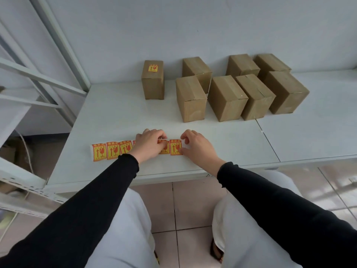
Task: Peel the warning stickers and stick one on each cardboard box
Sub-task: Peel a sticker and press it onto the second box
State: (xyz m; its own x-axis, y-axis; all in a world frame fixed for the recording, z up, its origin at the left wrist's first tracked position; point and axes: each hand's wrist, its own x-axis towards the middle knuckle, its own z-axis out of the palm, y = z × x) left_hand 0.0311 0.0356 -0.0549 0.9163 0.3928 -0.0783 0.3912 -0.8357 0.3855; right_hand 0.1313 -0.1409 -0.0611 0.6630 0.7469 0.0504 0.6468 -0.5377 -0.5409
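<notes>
1. Peeling in hand: the left hand (pixel 149 145) pins the yellow-and-orange warning sticker strip (pixel 116 150) on the white table (pixel 119 113); right hand (pixel 195 145) pinches its end sticker (pixel 175 147).
2. Next, likely: lift it free; press onto an unlabelled brown cardboard box (pixel 190 99); one box (pixel 153 79) already labelled.

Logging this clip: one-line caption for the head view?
Both hands, left hand and right hand, work a sticker strip; one stickered box stands apart.
</notes>
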